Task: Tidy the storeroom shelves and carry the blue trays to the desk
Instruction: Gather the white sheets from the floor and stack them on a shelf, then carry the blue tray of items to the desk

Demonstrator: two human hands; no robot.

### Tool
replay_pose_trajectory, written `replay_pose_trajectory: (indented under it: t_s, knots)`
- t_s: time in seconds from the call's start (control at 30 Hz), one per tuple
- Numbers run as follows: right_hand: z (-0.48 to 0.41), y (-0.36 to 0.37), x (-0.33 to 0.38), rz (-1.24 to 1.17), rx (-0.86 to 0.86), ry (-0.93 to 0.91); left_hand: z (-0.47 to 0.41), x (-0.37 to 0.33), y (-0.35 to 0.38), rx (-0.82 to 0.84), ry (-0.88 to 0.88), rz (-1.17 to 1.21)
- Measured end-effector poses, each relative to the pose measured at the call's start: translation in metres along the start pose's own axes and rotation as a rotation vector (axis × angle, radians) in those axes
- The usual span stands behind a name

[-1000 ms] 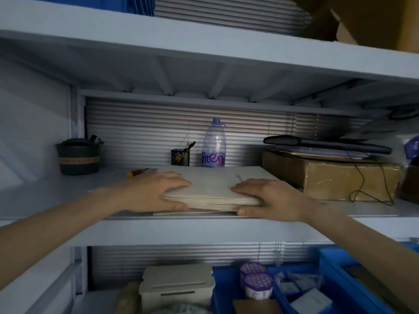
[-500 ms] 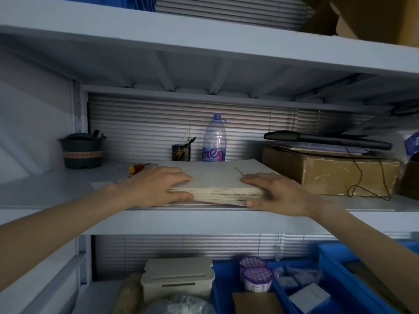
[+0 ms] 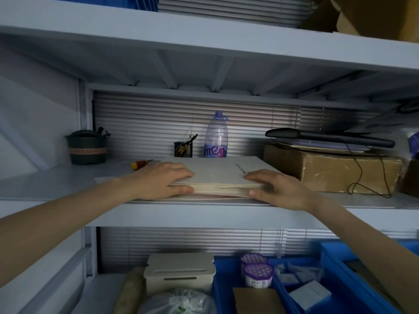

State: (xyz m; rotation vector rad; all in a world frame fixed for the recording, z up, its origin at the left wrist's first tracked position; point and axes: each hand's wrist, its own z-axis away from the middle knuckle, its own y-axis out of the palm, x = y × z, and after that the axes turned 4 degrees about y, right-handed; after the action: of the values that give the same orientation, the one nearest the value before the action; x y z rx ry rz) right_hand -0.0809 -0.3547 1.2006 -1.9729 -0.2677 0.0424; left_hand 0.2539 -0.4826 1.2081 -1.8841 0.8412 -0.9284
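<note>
A stack of pale papers [image 3: 217, 172] lies on the middle shelf [image 3: 56, 184] near its front edge. My left hand [image 3: 163, 183] grips the stack's left front corner, fingers on top and thumb at the edge. At the right front corner my right hand [image 3: 278, 189] holds the stack the same way, thumb pressed against the side. On the shelf below, blue trays [image 3: 335, 279] hold small boxes and two purple-capped jars [image 3: 257, 273].
Behind the stack stand a water bottle [image 3: 215, 137], a pen cup [image 3: 183, 148] and a dark pot [image 3: 86, 147] at the left. A screwdriver [image 3: 141, 164] lies nearby. A cardboard box [image 3: 340, 172] with a black device and cable sits right. A beige case [image 3: 179, 273] sits below.
The view has tilted slightly and the stack sits a little further back on the shelf. Both hands keep their hold on its front corners.
</note>
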Motion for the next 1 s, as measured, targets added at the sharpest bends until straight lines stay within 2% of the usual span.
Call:
replay_pose_trajectory:
  t_s: [0.17, 0.27, 0.4, 0.53, 0.6, 0.63, 0.7, 0.77, 0.87, 0.93, 1.0]
  knots:
    - [-0.006, 0.013, 0.001, 0.149, -0.017, 0.072, -0.002, -0.004, -0.002, 0.024, -0.058, -0.030]
    - [-0.003, 0.019, 0.000, 0.122, -0.167, 0.099, -0.003, -0.018, -0.001, -0.045, -0.113, -0.068]
    - [0.012, 0.018, 0.006, 0.117, -0.414, 0.033, -0.004, -0.067, -0.002, -0.331, -0.067, -0.017]
    - [0.055, 0.041, 0.023, 0.057, -0.865, -0.090, 0.003, -0.131, 0.009, -0.651, 0.083, -0.014]
    - [0.084, 0.063, 0.032, -0.031, -0.976, -0.125, 0.008, -0.164, 0.027, -0.745, 0.171, 0.008]
    - [0.099, 0.076, 0.035, -0.087, -0.978, -0.128, 0.011, -0.180, 0.040, -0.740, 0.199, 0.044]
    - [0.130, 0.107, 0.033, -0.195, -0.906, -0.074, 0.016, -0.208, 0.074, -0.648, 0.209, 0.148]
    - [0.158, 0.146, 0.024, -0.271, -0.753, 0.103, 0.021, -0.228, 0.119, -0.485, 0.138, 0.248]
    - [0.195, 0.220, -0.007, -0.402, -0.341, 0.561, 0.027, -0.243, 0.195, -0.152, -0.095, 0.398]
    - [0.215, 0.267, -0.027, -0.720, -0.084, 0.855, 0.031, -0.248, 0.243, 0.039, -0.260, 0.547]
    - [0.230, 0.299, -0.040, -1.072, 0.017, 1.201, 0.032, -0.252, 0.283, 0.162, -0.373, 0.651]
